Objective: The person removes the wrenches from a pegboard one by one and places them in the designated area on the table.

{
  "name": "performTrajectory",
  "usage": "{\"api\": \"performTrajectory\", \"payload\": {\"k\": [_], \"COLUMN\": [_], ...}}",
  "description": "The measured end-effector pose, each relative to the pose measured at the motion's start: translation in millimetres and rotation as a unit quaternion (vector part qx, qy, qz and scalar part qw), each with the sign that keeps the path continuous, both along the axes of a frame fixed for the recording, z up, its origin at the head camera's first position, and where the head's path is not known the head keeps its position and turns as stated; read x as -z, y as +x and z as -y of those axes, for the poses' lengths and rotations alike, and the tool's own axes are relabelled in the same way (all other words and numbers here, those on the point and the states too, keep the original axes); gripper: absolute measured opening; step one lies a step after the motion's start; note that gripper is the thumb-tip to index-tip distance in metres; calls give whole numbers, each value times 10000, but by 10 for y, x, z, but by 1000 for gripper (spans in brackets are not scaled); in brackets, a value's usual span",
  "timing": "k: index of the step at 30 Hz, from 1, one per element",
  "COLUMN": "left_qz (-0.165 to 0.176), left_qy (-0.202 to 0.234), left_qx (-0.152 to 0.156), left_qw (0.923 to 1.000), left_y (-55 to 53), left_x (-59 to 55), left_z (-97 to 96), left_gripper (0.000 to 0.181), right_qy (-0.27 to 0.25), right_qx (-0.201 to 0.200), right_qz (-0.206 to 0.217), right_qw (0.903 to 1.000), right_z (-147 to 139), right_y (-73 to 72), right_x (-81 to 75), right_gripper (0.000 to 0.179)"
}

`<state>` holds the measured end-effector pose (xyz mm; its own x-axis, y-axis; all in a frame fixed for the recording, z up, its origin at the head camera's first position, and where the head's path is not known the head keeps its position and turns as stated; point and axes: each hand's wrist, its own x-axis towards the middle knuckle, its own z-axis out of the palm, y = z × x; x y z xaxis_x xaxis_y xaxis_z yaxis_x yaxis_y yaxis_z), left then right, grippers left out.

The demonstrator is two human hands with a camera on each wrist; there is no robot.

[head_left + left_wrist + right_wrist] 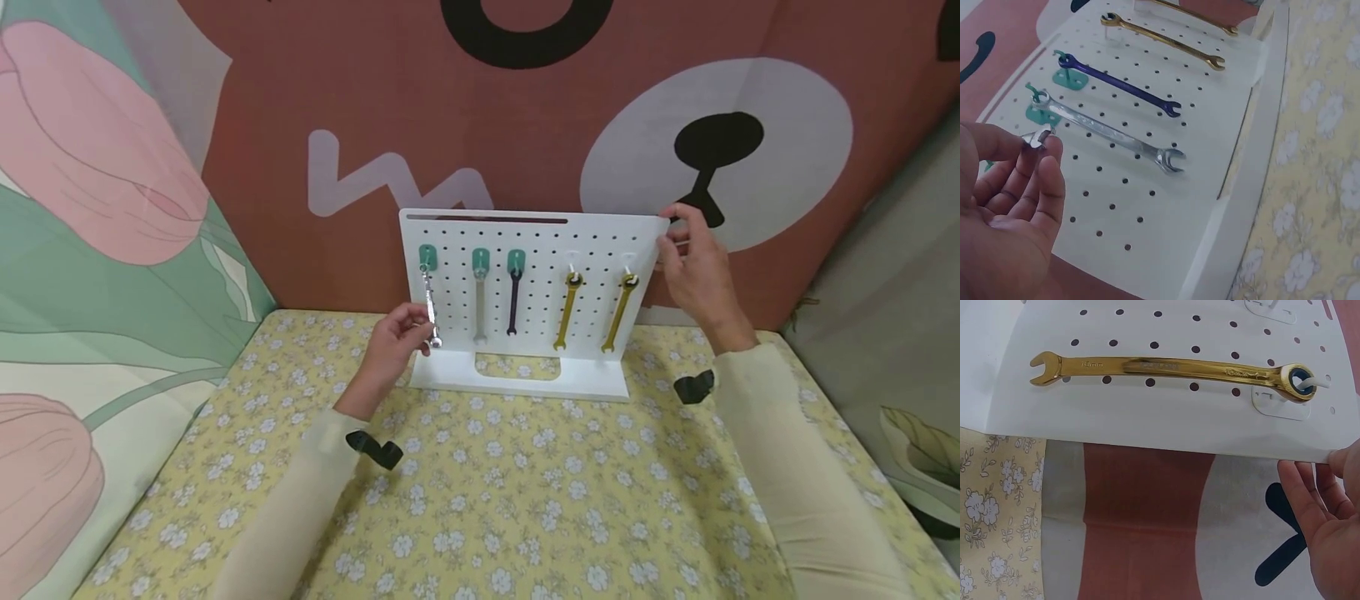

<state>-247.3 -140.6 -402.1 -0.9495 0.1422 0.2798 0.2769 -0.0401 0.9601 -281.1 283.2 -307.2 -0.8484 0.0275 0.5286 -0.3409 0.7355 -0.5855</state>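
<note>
A white pegboard stands upright on its base, with wrenches hanging from hooks. My left hand pinches the lower end of a silver wrench between thumb and fingers; the wrench's top end is at the leftmost green hook. In the left wrist view, the open jaw of that silver wrench pokes out from the fingertips. My right hand grips the board's upper right corner, thumb on the front face. Closest to it hangs a gold combination wrench, its ring end over a clear hook.
Between the hands hang another silver wrench, a purple wrench and a second gold wrench. The board's white base rests on a flowered yellow tablecloth. Behind it is a brown printed cloth.
</note>
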Motion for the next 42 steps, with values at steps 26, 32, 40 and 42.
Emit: {"api": "performTrajectory", "payload": {"k": [26,32,40,42], "left_qz": [470,522,859,909], "left_qy": [342,-50,-804,-1037], "left_qx": [218,66,-177,-192], "left_qw": [9981,9986,9929,9903], "left_y": [166,145,110,102], "left_x": [-257,-88,115,166], "left_z": [238,420,663,711], "left_gripper": [24,25,29,29], "right_qy": [-74,-112,-90,-64], "right_qx": [-78,-66,-91,-94], "right_qz": [69,116,39,31], "right_qw": [9999,9998,9999,9999], "right_z": [8,9,-5,-4], "right_y": [4,16,-7,-12], "right_x": [-9,6,14,10], "right_gripper": [41,41,40,40]}}
